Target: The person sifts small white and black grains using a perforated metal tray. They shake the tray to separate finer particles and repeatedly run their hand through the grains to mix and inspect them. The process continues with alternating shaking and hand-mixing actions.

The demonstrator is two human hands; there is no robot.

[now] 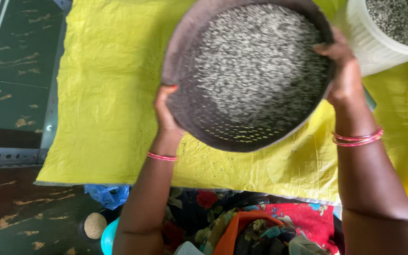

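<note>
Both hands grip the round sieve (249, 75) by its dark rim: my left hand (166, 113) is curled around the lower left edge with the thumb on the inside of the rim, and my right hand (343, 71) is clamped on the right edge, fingers wrapped over it. I see the sieve held up in the air, tilted, above the yellow woven sheet (109, 94) that is spread on the floor. The grains (260, 66) inside the sieve are blurred into grey-white streaks. Small dark specks lie scattered on the sheet just below the sieve. Up and to the right of the sieve, touching near my right hand, stands a white ribbed bucket (374, 42) filled with grey grain. Pink bangles (357, 138) circle both wrists.
</note>
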